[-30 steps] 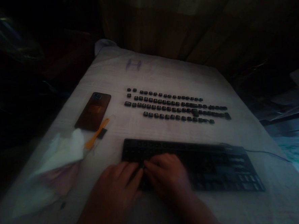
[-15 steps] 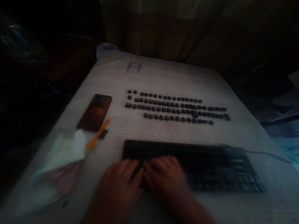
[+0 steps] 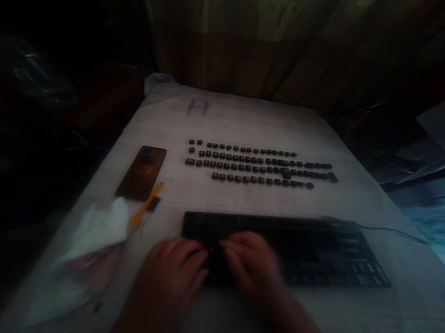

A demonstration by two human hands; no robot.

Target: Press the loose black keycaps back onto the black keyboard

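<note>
A black keyboard (image 3: 306, 252) lies across the front of a cloth-covered table (image 3: 242, 112). My left hand (image 3: 172, 270) is at its left end, with fingers bent close together; what they hold, if anything, is too dark to tell. Over the left part of the keys, my right hand (image 3: 251, 262) has its thumb and fingers pinched together, and whatever is between them is hidden. Behind the keyboard, loose black keycaps (image 3: 253, 168) stand in several rows.
At the left lie a brown phone (image 3: 142, 172), an orange brush (image 3: 145, 205) beside a small dark piece (image 3: 154, 204), and a crumpled white and pink cloth (image 3: 98, 229). A small dark object (image 3: 97, 308) sits nearer. A cable (image 3: 396, 230) runs right from the keyboard.
My hands have moved apart, the left one drawing left and the right one shifting slightly right. The view has tilted a little, so the table items appear slightly lower.
</note>
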